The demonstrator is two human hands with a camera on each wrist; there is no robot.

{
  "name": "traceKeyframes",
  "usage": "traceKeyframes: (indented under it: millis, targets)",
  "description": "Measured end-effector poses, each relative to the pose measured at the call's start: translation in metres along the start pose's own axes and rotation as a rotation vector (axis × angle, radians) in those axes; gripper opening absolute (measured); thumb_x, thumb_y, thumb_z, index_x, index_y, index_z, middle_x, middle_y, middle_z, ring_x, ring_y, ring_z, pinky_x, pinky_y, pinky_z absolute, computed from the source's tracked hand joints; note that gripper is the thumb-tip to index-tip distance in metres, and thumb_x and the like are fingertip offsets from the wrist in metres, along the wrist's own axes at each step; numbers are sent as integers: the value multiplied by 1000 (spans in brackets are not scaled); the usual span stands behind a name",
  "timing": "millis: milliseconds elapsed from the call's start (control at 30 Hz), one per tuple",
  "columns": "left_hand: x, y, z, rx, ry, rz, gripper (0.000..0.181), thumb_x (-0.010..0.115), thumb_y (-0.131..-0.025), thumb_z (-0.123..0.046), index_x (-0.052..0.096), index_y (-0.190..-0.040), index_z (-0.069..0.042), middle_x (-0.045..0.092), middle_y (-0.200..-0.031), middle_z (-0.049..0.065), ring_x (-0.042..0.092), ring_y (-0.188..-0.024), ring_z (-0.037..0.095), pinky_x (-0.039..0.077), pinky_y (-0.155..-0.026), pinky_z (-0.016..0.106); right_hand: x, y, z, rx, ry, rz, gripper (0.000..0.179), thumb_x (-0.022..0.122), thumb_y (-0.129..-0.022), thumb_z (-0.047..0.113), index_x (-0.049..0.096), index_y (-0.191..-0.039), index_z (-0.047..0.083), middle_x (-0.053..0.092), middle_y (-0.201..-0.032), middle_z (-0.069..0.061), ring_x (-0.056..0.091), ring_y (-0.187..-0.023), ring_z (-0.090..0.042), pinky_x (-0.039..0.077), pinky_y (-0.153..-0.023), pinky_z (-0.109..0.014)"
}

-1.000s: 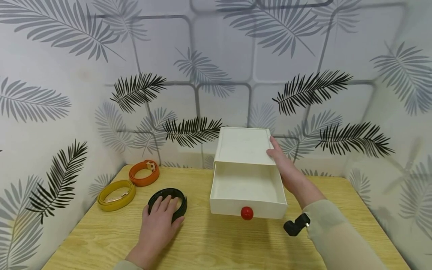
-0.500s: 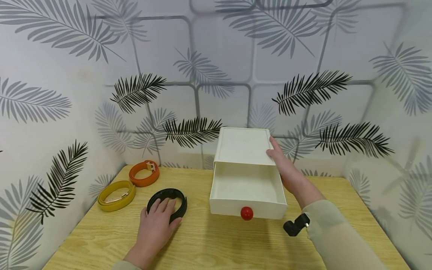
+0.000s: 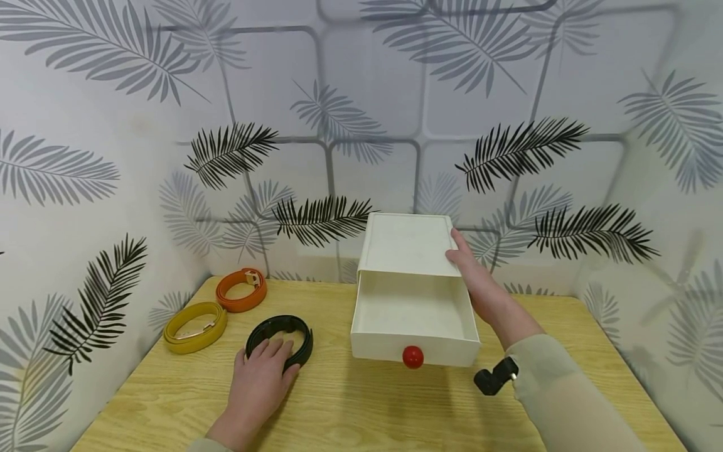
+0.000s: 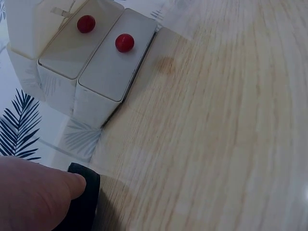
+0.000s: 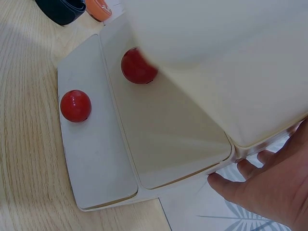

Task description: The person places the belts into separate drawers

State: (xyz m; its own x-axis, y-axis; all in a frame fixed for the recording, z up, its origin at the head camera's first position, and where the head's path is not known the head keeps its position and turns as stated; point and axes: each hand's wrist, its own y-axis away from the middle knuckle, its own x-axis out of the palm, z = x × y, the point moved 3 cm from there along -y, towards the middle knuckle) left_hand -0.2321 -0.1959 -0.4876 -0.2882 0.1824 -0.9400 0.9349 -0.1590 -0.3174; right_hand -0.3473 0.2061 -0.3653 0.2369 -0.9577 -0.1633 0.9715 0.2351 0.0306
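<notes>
A coiled dark green or black belt (image 3: 307,344) lies on the table at left of centre in the head view. My left hand (image 3: 257,384) grips its near side, fingers over the rim of the coil. In the left wrist view the thumb (image 4: 76,185) presses against the outer face of the belt (image 4: 85,204). A white drawer cabinet (image 3: 409,245) stands right of centre, its top drawer (image 3: 378,346) pulled out, with a red knob (image 3: 413,357). Against the cabinet's right side rests my right hand (image 3: 480,285), its fingers extended along the side and top edge.
Two more coiled belts lie at the left: a yellow one (image 3: 194,328) and an orange one (image 3: 241,290) behind it. Two lower drawers with red knobs (image 5: 75,106) are pushed in below the open one. A patterned wall closes off the back of the wooden table (image 3: 339,408).
My left hand has drawn back slightly toward me and to the left, its fingers now closer to the coil's near rim. The right hand, cabinet and belts have stayed put.
</notes>
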Motion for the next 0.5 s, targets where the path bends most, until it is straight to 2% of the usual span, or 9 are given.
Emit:
traceKeyframes:
  millis: [300, 500]
  targets:
    - [2, 1, 0, 14, -1, -53, 40, 83, -101, -32, 78, -135, -11, 78, -128, 9, 66, -130, 39, 41, -108, 81, 0, 0, 0, -2, -9, -7, 72, 29, -119, 39, -16, -174, 44, -21, -183, 0, 7, -165, -41, 32, -122, -70]
    - [3, 0, 0, 18, -3, -74, 32, 85, -100, -30, 80, -128, -15, 79, -122, 7, 69, -123, 35, 43, -106, 81, 0, -1, 0, 4, -9, -5, 72, 29, -119, 40, -16, -173, 46, -20, -183, 0, 8, -165, -41, 30, -123, -72]
